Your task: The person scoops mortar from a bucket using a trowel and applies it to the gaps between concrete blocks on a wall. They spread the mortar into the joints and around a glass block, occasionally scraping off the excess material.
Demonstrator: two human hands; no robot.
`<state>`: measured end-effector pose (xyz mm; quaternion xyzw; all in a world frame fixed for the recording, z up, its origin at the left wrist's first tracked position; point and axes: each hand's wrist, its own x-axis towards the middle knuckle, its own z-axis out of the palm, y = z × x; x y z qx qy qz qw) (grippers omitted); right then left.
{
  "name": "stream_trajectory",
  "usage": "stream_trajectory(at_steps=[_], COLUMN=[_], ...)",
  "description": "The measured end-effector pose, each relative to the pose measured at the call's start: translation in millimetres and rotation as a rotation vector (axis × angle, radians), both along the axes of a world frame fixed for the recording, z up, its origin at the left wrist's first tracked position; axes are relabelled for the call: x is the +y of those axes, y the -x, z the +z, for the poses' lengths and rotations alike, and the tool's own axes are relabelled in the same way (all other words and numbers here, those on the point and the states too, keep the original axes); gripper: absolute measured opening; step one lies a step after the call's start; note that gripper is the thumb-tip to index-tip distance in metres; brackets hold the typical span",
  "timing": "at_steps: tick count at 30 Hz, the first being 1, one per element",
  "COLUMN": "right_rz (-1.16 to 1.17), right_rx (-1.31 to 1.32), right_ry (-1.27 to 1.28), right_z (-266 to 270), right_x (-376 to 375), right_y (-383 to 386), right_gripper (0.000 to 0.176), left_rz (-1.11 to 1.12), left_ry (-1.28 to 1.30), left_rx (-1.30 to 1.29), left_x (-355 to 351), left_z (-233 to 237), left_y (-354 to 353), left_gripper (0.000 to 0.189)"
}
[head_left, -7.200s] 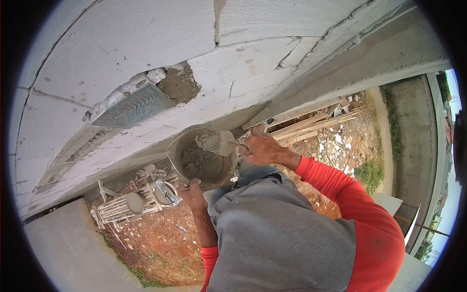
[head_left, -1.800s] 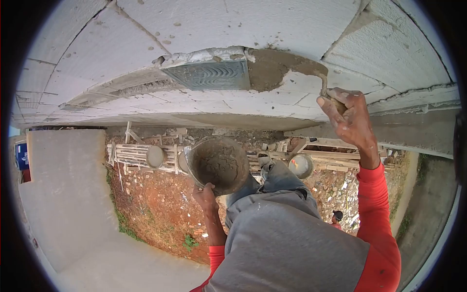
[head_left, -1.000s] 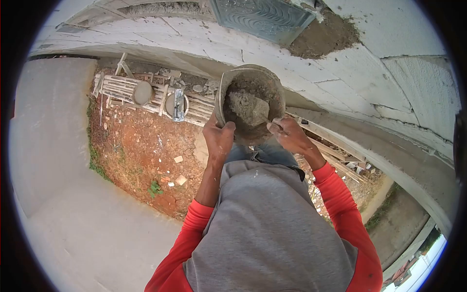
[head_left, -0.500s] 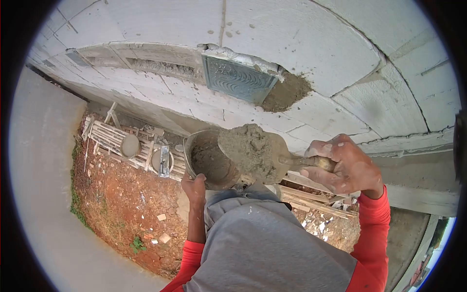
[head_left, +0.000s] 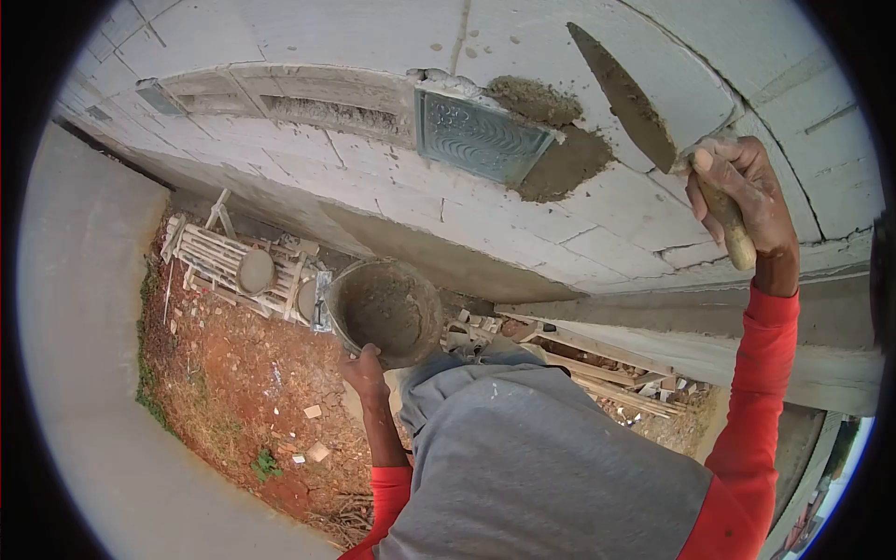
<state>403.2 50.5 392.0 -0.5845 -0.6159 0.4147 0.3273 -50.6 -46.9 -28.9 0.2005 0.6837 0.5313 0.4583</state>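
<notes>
Fingers of the right hand (head_left: 747,191): curled round the handle of a pointed trowel (head_left: 623,93), its blade tilted beside the mortar patch (head_left: 569,166), probably gripped so for wrist control.
Fingers of the left hand (head_left: 366,371): pinching the bucket (head_left: 439,303) rim, thumb visible; likely held low to keep mortar within reach.
Glass block (head_left: 481,135): set in the wall (head_left: 355,37), mortar at its right edge.
Below: slatted platform (head_left: 219,266), partly hidden by the bucket; planks (head_left: 607,373) rightward.
</notes>
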Motion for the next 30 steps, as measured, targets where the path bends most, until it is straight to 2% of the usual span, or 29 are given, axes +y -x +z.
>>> stream_trajectory(at_steps=[3,7,10,13,16,19,22,25,26,27,29,30], right_rz=[-0.009,0.081,0.022,-0.052,-0.028,-0.019,-0.196,-0.305,-0.277,-0.247,-0.231,-0.239], right_rx=[-0.196,-0.426,-0.546,-0.526,-0.647,-0.574,-0.740,-0.861,-0.921,-0.981,-1.091,-1.139], right_ry=[0.106,-0.210,-0.031,-0.083,-0.286,-0.152,-0.127,-0.366,-0.455,-0.542,-0.537,-0.445], right_z=[-1,-22,-37,-62,-83,-65,-49,-45,-48,-55,-70,-78], right_x=[-11,-30,-26,-8,-4,-14,-18,-17,-14,-8,2,7], right_y=[2,17,29,50,61,65,66,75,76,74,77,80], right_gripper=[0.038,0.032,0.035,0.037,0.038,0.038,0.039,0.039,0.038,0.037,0.035,0.033], left_rz=[-0.030,-0.055,-0.084,-0.118,-0.163,-0.146,-0.156,-0.266,-0.281,-0.297,-0.323,-0.328], left_ry=[-0.029,-0.001,0.033,-0.033,0.026,0.030,0.105,0.055,0.045,0.037,0.018,0.010], left_rx=[-0.009,0.012,0.041,-0.038,0.010,-0.045,-0.040,-0.017,-0.008,0.000,0.009,0.007], left_x=[3,8,19,32,50,67,86,105,108,114,126,129], left_z=[-4,-13,-14,-18,1,3,18,-4,-10,6,17,17], left_y=[7,19,25,31,33,35,34,53,59,51,48,48], left_gripper=[0.044,0.044,0.044,0.044,0.047,0.048,0.051,0.052,0.053,0.053,0.054,0.053])
